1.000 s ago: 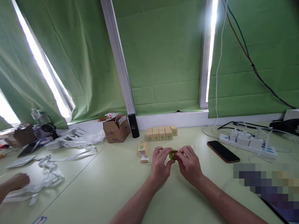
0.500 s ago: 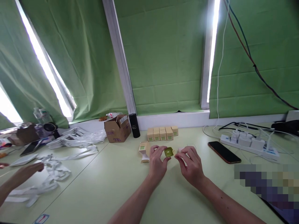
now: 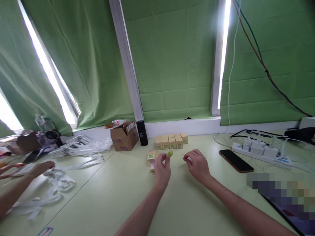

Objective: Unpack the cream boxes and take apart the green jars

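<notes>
My left hand [image 3: 161,167] is closed in a pinch on a small green piece [image 3: 169,153], held just above the pale green table. My right hand [image 3: 196,164] is closed beside it, fingers curled round something small and pale that I cannot make out. An open small beige box [image 3: 151,158] with a green label lies just left of my left hand. Behind my hands stands a row of several closed beige boxes [image 3: 171,141].
A cardboard carton [image 3: 124,135] and a black cylinder [image 3: 142,132] stand by the window sill. A phone [image 3: 236,160] and a power strip [image 3: 259,151] with cables lie to the right. Another person's hands [image 3: 40,167] rest on white straps [image 3: 61,178] at left.
My hands have drawn apart. The left one carried the green piece left and up towards the open box. The other person's hand moved right onto the straps.
</notes>
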